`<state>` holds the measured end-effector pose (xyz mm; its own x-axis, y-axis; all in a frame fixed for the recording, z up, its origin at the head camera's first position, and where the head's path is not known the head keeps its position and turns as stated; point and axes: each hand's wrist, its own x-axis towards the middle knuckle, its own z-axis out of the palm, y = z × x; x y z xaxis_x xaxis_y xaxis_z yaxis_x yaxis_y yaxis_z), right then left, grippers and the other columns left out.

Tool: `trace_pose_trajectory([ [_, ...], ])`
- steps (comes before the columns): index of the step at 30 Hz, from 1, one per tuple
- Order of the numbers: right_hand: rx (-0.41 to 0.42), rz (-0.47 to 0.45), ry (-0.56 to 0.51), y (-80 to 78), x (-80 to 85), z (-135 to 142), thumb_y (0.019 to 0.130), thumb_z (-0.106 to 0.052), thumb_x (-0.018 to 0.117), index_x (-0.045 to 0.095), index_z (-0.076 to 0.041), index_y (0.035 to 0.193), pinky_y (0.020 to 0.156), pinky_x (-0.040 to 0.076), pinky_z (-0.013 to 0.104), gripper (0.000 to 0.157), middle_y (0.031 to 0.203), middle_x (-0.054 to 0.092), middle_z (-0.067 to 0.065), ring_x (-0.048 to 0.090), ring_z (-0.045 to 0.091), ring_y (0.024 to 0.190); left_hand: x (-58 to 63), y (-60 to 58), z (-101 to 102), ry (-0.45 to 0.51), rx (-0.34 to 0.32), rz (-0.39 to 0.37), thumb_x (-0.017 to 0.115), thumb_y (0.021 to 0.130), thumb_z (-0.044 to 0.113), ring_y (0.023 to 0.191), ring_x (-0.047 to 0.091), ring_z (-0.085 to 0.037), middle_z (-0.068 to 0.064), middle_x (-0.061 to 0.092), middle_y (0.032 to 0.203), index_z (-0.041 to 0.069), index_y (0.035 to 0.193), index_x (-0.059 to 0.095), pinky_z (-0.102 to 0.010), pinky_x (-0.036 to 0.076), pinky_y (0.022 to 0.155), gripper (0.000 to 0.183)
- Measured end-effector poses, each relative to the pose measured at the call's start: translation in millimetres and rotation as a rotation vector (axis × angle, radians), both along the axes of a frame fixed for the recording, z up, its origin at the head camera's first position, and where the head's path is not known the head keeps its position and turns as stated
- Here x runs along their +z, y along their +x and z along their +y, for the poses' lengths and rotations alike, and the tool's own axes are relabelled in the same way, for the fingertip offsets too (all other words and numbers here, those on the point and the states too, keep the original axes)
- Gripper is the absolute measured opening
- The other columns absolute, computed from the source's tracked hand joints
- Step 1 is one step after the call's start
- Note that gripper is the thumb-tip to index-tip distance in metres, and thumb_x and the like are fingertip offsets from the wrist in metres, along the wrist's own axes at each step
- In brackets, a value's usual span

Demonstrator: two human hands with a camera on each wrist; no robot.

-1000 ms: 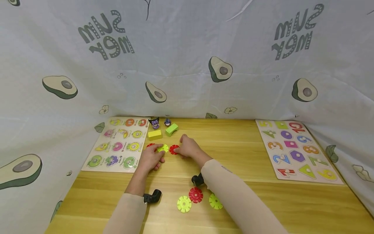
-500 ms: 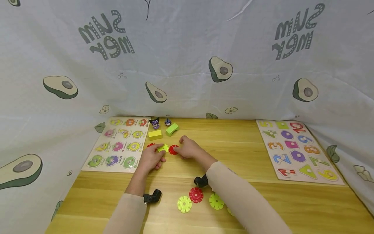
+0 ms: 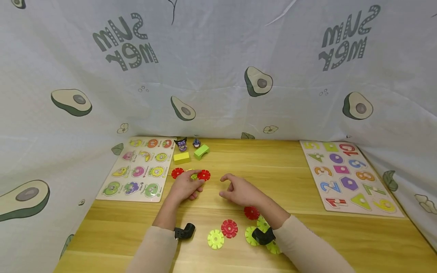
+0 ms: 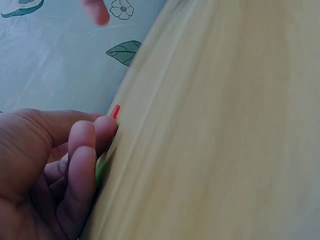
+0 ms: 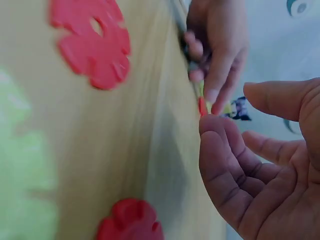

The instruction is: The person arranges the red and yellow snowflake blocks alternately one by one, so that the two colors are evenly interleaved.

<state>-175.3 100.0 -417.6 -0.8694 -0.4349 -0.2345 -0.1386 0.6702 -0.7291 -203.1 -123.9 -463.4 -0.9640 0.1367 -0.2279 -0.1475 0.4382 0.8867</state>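
At far left, against the patterned curtain (image 3: 218,57), a fruit puzzle board (image 3: 133,196) on the wooden table (image 3: 259,163). Just beside its right edge, a first red disc (image 3: 177,173), then the left hand (image 3: 184,186), reaching in from the near side — with a middle yellow disc (image 3: 194,177) mostly hidden behind the fingers. Index finger and thumb at the edge of an end red disc (image 3: 204,175), other fingers curled; cannot tell whether pinching or only touching. Behind this row, a yellow block (image 3: 181,158), a purple-and-black figurine (image 3: 181,144), a smaller figurine (image 3: 196,143) and a green arch block (image 3: 201,152). Farther right, toward the front, a near yellow disc (image 3: 216,239) just beside a near red disc (image 3: 229,229). Next, the right hand (image 3: 243,192), above the table, fingers relaxed and thumb parted from the index finger. Beneath that wrist, one more red disc (image 3: 251,213) and three yellow discs (image 3: 252,236) — partly blocked from the head view by a black wrist camera (image 3: 263,236). At far right, a number puzzle board (image 3: 336,178), well apart from both hands.
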Motion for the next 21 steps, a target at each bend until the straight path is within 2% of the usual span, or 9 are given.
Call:
trace_pose_trajectory([
  [6,0.082,0.040,-0.004,35.4,-1.4,15.4,0.086,-0.029,0.066,0.052,-0.012,0.121,0.048,0.045,0.029,0.041,0.072,0.056,-0.002,0.051,0.013,0.055,-1.2,-4.4,12.2,0.061,0.017,-0.007,0.062,0.089,0.023,0.048,0.061,-0.021,-0.009,0.066,0.068,0.017,0.132,0.050,-0.035,0.054,0.047,0.045],
  [10,0.147,0.031,-0.008,56.7,-7.2,13.9,0.084,-0.028,0.069,0.056,-0.016,0.116,0.049,0.044,0.025,0.037,0.068,0.056,-0.006,0.051,0.009,0.054,-2.3,-4.9,13.0,0.072,0.051,-0.021,0.056,0.090,0.016,0.047,0.060,-0.020,-0.011,0.064,0.067,0.016,0.132,0.050,-0.034,0.054,0.048,0.042],
  [15,0.219,0.079,0.076,75.5,-13.5,9.6,0.079,-0.029,0.073,0.058,-0.022,0.117,0.048,0.041,0.022,0.042,0.063,0.052,-0.010,0.047,0.004,0.052,-4.3,-4.1,13.3,0.082,0.066,-0.017,0.053,0.090,0.012,0.046,0.059,-0.018,-0.012,0.063,0.065,0.016,0.131,0.051,-0.034,0.054,0.047,0.042],
  [18,0.210,0.137,0.162,79.3,-14.4,9.1,0.076,-0.031,0.075,0.058,-0.024,0.116,0.058,0.046,0.025,0.045,0.077,0.059,-0.011,0.051,0.003,0.062,-4.6,-4.1,15.0,0.091,0.055,-0.018,0.053,0.089,0.012,0.045,0.059,-0.018,-0.012,0.063,0.065,0.016,0.131,0.052,-0.034,0.054,0.047,0.042],
  [21,0.187,0.156,0.210,80.0,-14.3,9.6,0.074,-0.033,0.077,0.059,-0.025,0.112,0.066,0.047,0.028,0.043,0.091,0.061,-0.011,0.052,0.004,0.070,-4.1,-4.4,16.3,0.094,0.051,-0.024,0.054,0.089,0.012,0.045,0.059,-0.018,-0.013,0.063,0.065,0.016,0.130,0.052,-0.035,0.054,0.047,0.042],
])
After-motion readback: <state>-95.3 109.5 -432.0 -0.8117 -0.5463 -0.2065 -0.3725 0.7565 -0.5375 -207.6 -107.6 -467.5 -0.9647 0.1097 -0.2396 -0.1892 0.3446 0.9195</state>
